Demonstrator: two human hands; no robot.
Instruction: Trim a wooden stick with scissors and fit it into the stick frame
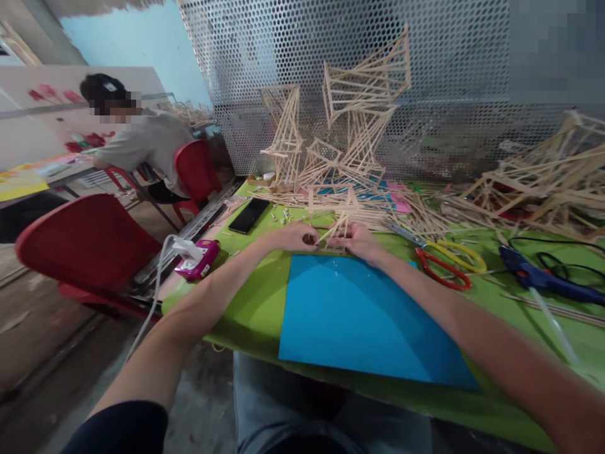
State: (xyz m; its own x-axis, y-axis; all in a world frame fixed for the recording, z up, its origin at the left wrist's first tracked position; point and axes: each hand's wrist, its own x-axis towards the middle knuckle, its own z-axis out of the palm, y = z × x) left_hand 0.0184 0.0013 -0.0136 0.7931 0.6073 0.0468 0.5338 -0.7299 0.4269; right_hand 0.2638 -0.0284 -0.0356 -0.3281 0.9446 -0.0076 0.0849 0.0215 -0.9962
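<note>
Just behind a blue sheet (359, 315), a small frame of thin wooden sticks (350, 203) stands on the green tabletop. My left hand (299, 238) is at the frame's lower left, its fingers curled and pressed together at the sticks. On the other side my right hand (358, 242) pinches the lower right part of the same frame. Fingers hide the exact points of contact. Loose wooden sticks (420, 211) lie in a heap behind and to the right of the frame.
Taller stick structures (363, 94) stand at the back before a perforated metal panel (454, 63). To the right lie scissors (442, 261) and a blue glue gun (543, 274). A phone (249, 215) and a purple power adapter (198, 260) lie left. A person (142, 139) sits beyond red chairs (89, 246).
</note>
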